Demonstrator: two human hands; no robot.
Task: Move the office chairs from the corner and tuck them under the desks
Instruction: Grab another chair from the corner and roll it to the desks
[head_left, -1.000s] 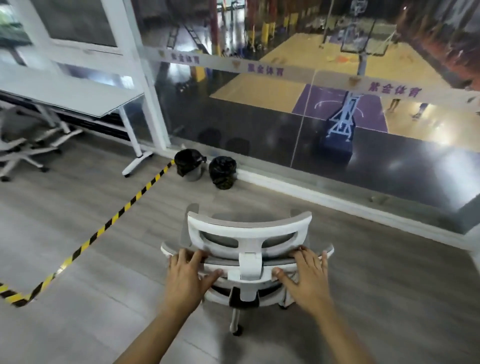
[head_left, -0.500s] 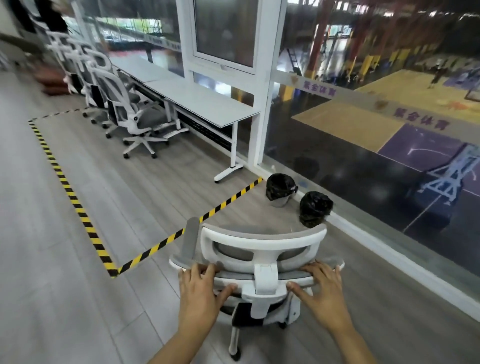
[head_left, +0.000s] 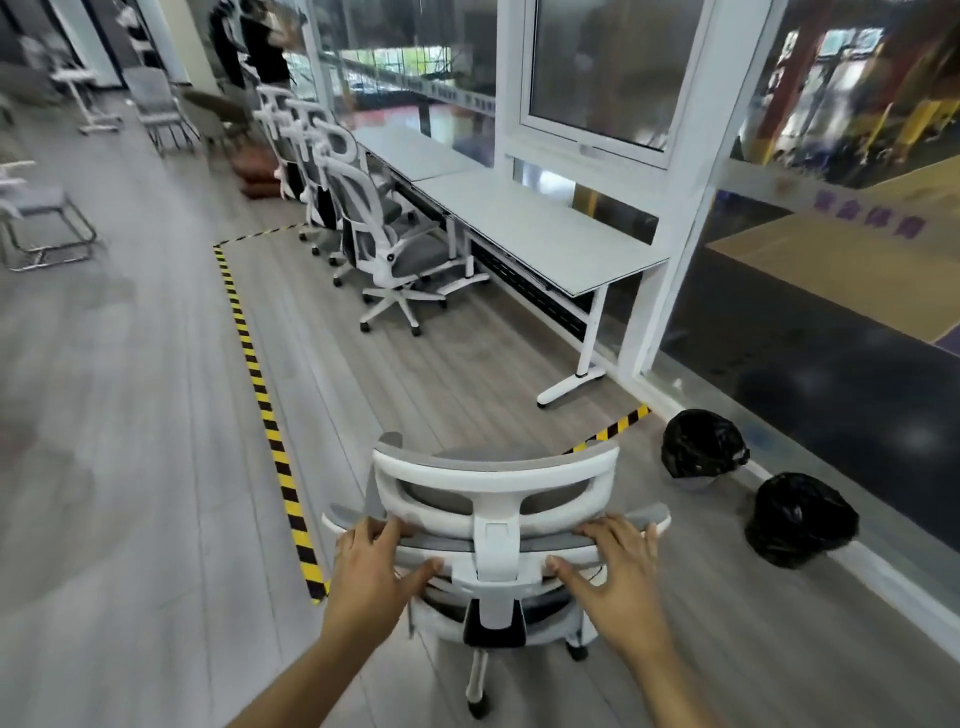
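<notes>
1. Office chair: white frame, grey mesh back, seen from behind and above at 6 o'clock in the view. It stands on the wood floor, just outside the corner marked by the striped tape, well apart from the desks.
2. Left hand: grip clamped on the top edge of the backrest, left of the centre spine; fingers over the rim, thumb under it.
3. Right hand: same hold right of the spine; grip clamped on the backrest rim, thumb pointing inward.
4. Handling, judged: castors visible at the base, so it should roll with a light push rather than need lifting. Frame looks stiff plastic; mesh is soft and a poor place to push. The top rim on both sides of the spine is the sensible hold, since it steers the swivel base evenly. The chair may spin or drift on the smooth boards if one hand pushes harder.
5. Near desk: white surface at 1 o'clock, along the window. Its open end, beside the white leg, has no chair under it; a likely slot, by my judgement.
6. Parked chair at 12 o'clock, partly under that surface; more chairs in a row behind it, blurred.
7. Two black-lined bins at 3 o'clock, by the glass wall. Keep the castors clear of them and of the desk foot.
8. Progress, judged: this chair is in transit, not yet tucked.
</notes>
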